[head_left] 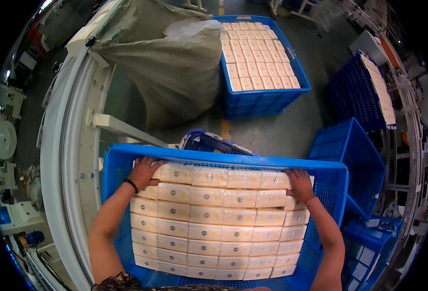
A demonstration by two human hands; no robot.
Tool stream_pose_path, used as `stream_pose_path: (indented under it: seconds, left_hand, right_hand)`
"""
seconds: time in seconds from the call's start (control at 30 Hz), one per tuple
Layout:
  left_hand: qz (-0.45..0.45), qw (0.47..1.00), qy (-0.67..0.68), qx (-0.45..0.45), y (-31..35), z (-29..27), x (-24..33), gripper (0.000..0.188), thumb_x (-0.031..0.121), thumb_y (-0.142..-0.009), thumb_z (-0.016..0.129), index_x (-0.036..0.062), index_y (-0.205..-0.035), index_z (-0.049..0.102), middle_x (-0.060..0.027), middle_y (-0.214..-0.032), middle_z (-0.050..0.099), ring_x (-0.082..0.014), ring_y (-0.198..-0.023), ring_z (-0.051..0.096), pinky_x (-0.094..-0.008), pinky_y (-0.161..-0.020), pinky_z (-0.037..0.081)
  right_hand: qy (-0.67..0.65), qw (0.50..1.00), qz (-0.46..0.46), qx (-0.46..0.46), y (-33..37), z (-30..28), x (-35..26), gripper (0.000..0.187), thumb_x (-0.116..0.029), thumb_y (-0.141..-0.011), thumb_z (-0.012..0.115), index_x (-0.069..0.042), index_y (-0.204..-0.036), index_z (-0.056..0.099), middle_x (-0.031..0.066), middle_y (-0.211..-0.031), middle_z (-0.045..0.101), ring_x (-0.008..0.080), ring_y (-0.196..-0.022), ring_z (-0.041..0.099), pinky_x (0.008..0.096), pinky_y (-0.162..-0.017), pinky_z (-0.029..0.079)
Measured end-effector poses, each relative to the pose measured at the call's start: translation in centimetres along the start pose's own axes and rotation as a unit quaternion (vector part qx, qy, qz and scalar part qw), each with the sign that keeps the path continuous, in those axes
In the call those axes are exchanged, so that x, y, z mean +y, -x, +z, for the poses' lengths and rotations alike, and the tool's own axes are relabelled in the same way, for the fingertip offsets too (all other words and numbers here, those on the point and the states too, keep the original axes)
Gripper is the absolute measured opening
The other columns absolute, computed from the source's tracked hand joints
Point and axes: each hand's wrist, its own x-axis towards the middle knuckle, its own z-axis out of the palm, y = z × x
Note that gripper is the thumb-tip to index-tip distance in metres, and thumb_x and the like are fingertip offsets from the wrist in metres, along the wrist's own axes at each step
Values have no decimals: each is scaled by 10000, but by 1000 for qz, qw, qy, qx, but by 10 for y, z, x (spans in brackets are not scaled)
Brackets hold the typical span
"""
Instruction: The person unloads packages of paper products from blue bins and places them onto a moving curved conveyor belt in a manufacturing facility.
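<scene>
In front of me a blue plastic crate (245,161) holds neat rows of cream, plastic-wrapped packs (204,214), each with a small round grey mark. My left hand (145,173) clasps the left end of the farthest row (209,176), its thumb on the near side. At that row's right end, my right hand (301,186) presses in with its fingers bent over the packs. The row is held between both hands, along the crate's far wall. A small gap shows in the rows near my right hand. Some fingertips are hidden behind the packs.
A second blue crate (267,104) full of similar packs stands on the floor ahead. Left of it hangs a large grey-green sack (180,72). A white machine frame (68,145) runs along my left. Tilted blue crates (352,167) stand at right, near another loaded dark-blue crate (352,92).
</scene>
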Motion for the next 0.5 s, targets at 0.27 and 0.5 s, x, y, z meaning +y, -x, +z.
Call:
stream_pose_path:
  seconds: [0.27, 0.5]
  left_hand:
    - [32, 999, 0, -22, 2, -12, 8, 760, 351, -757, 821, 256, -1448, 519, -130, -1307, 568, -338, -1253, 478, -539, -1072, 333]
    - [87, 988, -47, 119, 52, -85, 38, 683, 301, -662, 830, 219, -1312, 637, -91, -1145, 615, -291, -1067, 546, -451, -976, 384]
  right_hand:
    - [-25, 998, -26, 49, 3, 13, 9, 828, -310, -546, 916, -118, -1286, 600, 118, -1238, 644, 338, -1213, 561, 494, -1055, 390]
    - [-44, 978, -88, 183, 45, -43, 7, 787, -170, -441, 907, -107, -1171, 619, 95, -1166, 650, 328, -1047, 574, 468, -955, 416]
